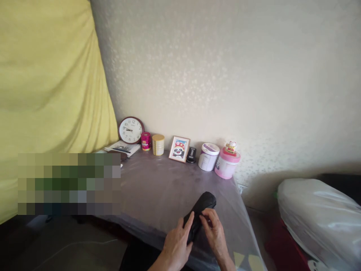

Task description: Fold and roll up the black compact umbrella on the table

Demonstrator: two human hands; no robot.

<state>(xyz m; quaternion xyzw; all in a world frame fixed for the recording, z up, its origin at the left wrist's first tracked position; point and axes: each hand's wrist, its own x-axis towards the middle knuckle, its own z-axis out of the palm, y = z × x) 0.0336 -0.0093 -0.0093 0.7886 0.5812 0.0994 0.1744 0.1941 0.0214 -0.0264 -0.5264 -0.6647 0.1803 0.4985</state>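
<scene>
With both bare hands, I hold a long black bundle [208,198] over the near right part of a table draped in a grey cover [146,188], its rounded far end pointing away from me and slightly right. My left hand [177,241] grips the near half, forefinger stretched along the top, thumb set apart from it on the near side. The thumb and forefinger of my right hand [216,231] close in a pinch on the bundle's right side; I cannot tell whether a fold or a strap lies between them. Nor can I tell whether the bundle touches the cover. Along the far edge, before a pale patterned wall [225,75], stand a round clock [131,130], a magenta can [146,141], a yellow-lidded canister [158,145], a framed panda picture [179,149], a purple-and-white tub [208,157] and a pink-lidded tub [225,167] topped by a small figurine [231,147]. A yellow curtain [50,75] hangs at left.
</scene>
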